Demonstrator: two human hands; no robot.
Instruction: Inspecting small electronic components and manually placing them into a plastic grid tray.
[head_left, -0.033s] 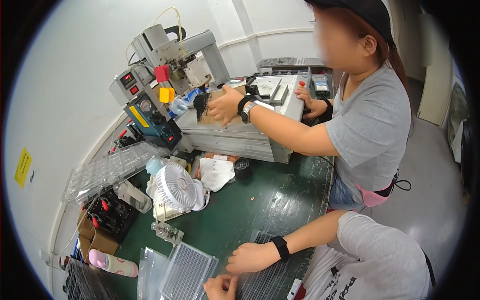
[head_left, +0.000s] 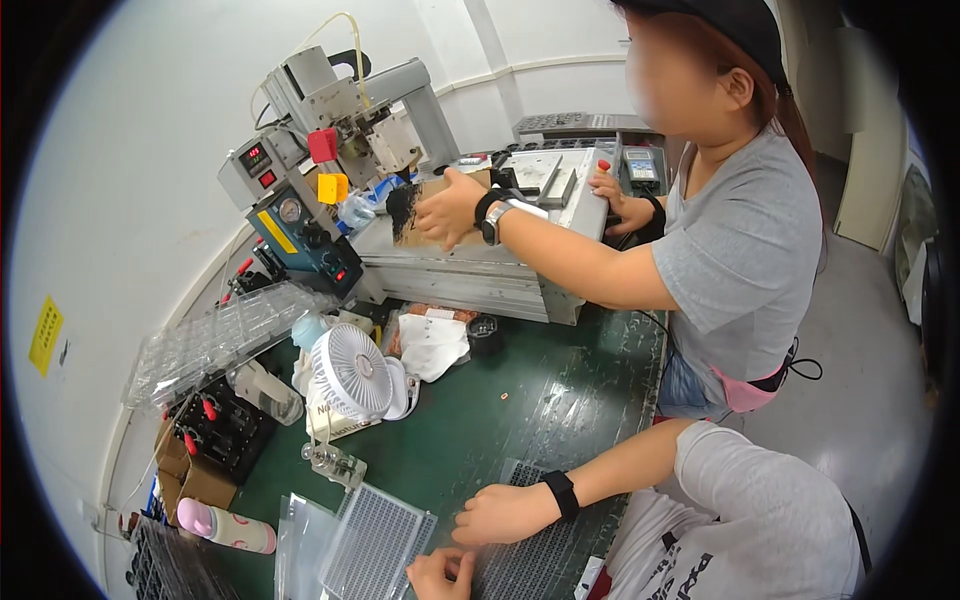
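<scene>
At the lower edge, my left hand [head_left: 440, 575] has its thumb and index finger brought together; whatever they pinch is too small to make out. My right hand [head_left: 507, 515], with a black band on its wrist, reaches in from the right. Its fingers curl down toward the left hand, and their tips are partly hidden. Beneath and beside the right hand lies a dark grid tray [head_left: 535, 562]. A pale tray with many small cells [head_left: 378, 545] lies left of both hands, next to a clear plastic sheet [head_left: 303, 548].
Beyond the green table [head_left: 560, 400] a co-worker [head_left: 740, 260] holds a black-smeared cardboard piece [head_left: 404, 222] at a bench machine [head_left: 460, 275]. A white fan [head_left: 353, 372], a small clear bottle [head_left: 335, 465], a pink-capped bottle [head_left: 228, 528] and stacked clear trays [head_left: 225, 335] stand leftward.
</scene>
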